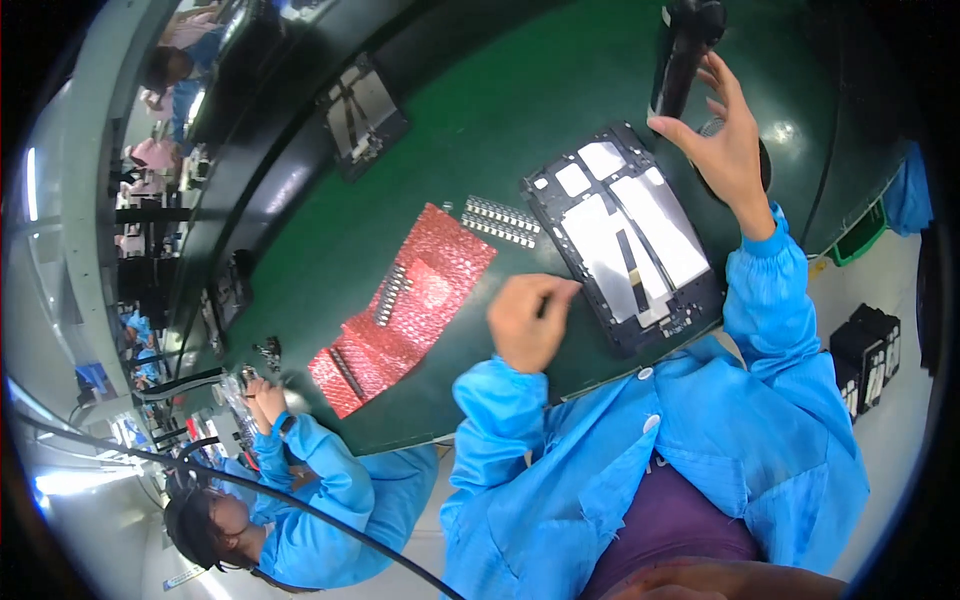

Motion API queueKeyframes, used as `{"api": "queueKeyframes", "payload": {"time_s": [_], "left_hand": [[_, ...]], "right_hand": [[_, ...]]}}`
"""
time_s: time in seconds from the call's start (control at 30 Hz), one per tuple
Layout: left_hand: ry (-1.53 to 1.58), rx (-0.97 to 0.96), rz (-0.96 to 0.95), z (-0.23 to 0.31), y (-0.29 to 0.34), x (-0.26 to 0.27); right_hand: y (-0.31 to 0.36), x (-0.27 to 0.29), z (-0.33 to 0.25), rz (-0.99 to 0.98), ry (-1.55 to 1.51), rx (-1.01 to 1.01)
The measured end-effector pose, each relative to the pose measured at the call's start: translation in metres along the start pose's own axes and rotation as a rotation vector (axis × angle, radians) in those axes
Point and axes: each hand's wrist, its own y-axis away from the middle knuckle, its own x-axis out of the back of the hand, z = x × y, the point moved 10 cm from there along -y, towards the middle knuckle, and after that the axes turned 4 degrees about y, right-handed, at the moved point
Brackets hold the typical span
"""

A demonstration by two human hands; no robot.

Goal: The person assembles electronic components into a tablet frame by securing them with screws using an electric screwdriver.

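Note:
In front of me a black tablet-like frame (632, 240) lies at a slant, with silvery-white panels and dark strips on its face. My left hand (530, 320) is beside its left edge, fingers curled in and thumb pointing at the frame; anything inside the fingers is hidden. Beyond the frame's upper right corner, my right hand (728, 140) reaches up with fingers and thumb apart. Thumb and fingertips are at the lower part of a black, thick-handled tool (682, 65); I cannot tell its exact kind. A dark round object (765, 170) is partly hidden behind my right wrist.
Red bubble wrap (430, 290) lies left on the green table (480, 90), carrying strips of small parts (392, 295). More strips (500, 220) lie beside it. A similar frame (362, 115) is at the far left. A co-worker (320, 490) works at lower left; black stacked units (865, 355) are at right.

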Motion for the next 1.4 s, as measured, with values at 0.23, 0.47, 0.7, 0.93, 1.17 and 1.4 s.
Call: {"api": "queueKeyframes", "payload": {"time_s": [0.23,0.47,0.7,0.93,1.17,1.4], "left_hand": [[0.138,-0.214,-0.102,0.042,0.014,-0.061],[0.108,-0.129,-0.090,0.026,0.006,-0.078],[0.120,-0.127,-0.098,0.019,-0.017,-0.090],[0.059,-0.141,-0.095,0.020,-0.015,-0.095],[0.088,-0.133,0.004,-0.003,-0.029,-0.066],[-0.374,0.021,0.017,-0.059,-0.038,-0.024]], "right_hand": [[-0.028,-0.047,0.024,-0.183,-0.698,-0.175],[-0.035,0.016,0.030,-0.112,-0.669,-0.018],[-0.017,0.044,0.073,0.020,-0.818,-0.144],[-0.013,0.023,0.073,-0.054,-0.693,-0.229],[-0.008,0.011,0.081,-0.084,-0.788,-0.257],[-0.006,0.003,0.080,-0.127,-0.776,-0.261]]}}
